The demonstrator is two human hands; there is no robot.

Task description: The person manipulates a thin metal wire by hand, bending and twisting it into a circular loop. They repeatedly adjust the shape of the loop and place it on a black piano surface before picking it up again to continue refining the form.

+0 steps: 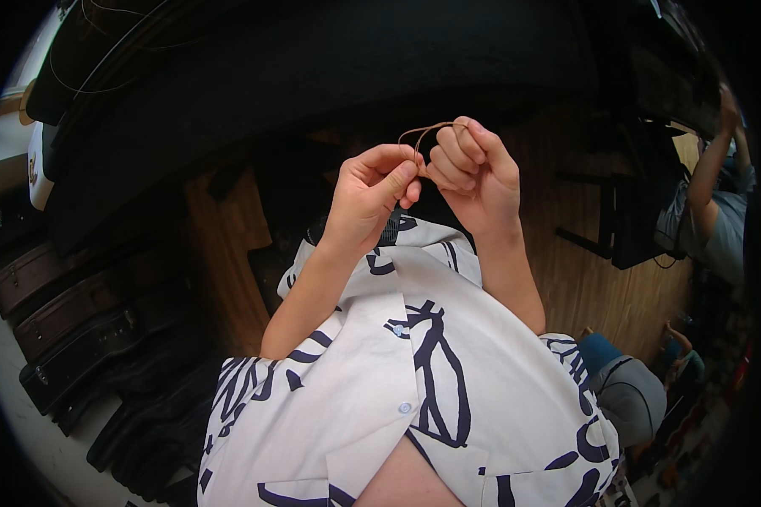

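White shirt with dark line print spreads at six o'clock, nearest the viewer. Dark cases line up between eight and nine o'clock. Left hand, at twelve o'clock, pinches a thin brown cord; right hand, between one and two, curls closed on it. The cord loops near one o'clock.

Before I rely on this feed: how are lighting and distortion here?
Head view: left hand and right hand lit clearly, thin brown cord readable against dark; black surface beyond them nearly featureless; hard cases at left look warped near the blackened rim.
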